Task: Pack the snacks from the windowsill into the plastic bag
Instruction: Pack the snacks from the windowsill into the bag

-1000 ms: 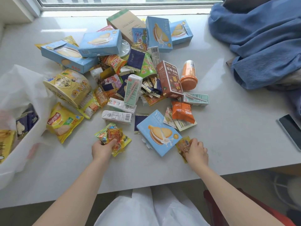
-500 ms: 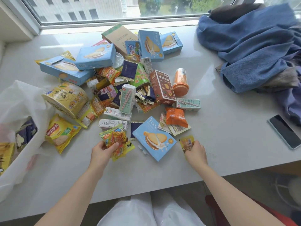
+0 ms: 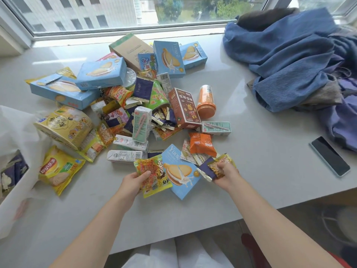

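A heap of snacks (image 3: 139, 105) covers the middle of the white windowsill (image 3: 260, 171): blue biscuit boxes, small drink cartons, a yellow tub, foil packets. My left hand (image 3: 133, 180) is shut on a bundle of yellow-orange snack packets (image 3: 152, 173), lifted just off the sill. My right hand (image 3: 226, 175) grips small packets (image 3: 210, 170), one dark blue with gold edges, one with orange contents. Between the hands lies a blue Yuoge biscuit box (image 3: 181, 173). The white plastic bag (image 3: 17, 132) stands open at the far left with a few packets inside.
A yellow Lay's chip bag (image 3: 58, 169) lies beside the plastic bag. A phone (image 3: 330, 155) rests near the right edge. Crumpled blue cloth (image 3: 289, 59) fills the back right. An orange cup (image 3: 206, 101) lies on its side beside the brown box.
Both hands have risen from the sill with their packets. The right hand now also holds a dark blue packet. The camera has tilted up, showing more window.
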